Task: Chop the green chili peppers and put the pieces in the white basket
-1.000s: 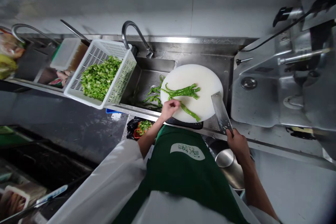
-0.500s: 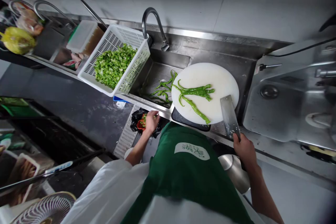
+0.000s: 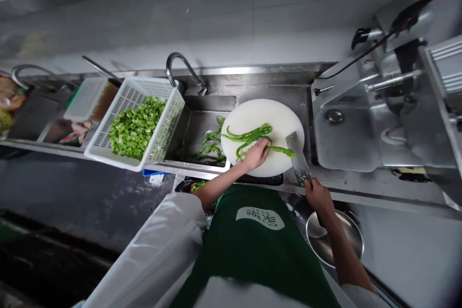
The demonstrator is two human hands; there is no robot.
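A round white cutting board (image 3: 277,114) lies over the right part of the sink. On it, my left hand (image 3: 257,155) has its fingers closed around a long green chili pepper (image 3: 282,150), whose thick end points right toward the blade. Several more green chili peppers (image 3: 254,133) lie just behind that hand. My right hand (image 3: 320,198) grips the handle of a cleaver (image 3: 299,156). The cleaver's blade slants across the board's right edge, close to the held pepper's end.
A white plastic basket (image 3: 97,147) of chopped green peppers (image 3: 137,127) stands left of the sink. More whole peppers (image 3: 212,147) lie in the sink basin, under a curved faucet (image 3: 184,65). A metal pot (image 3: 337,238) is below the counter at right.
My left hand has moved from above the black bag below the counter onto the board and taken hold of a pepper. The view has turned to the right; the cleaver stays in my right hand.
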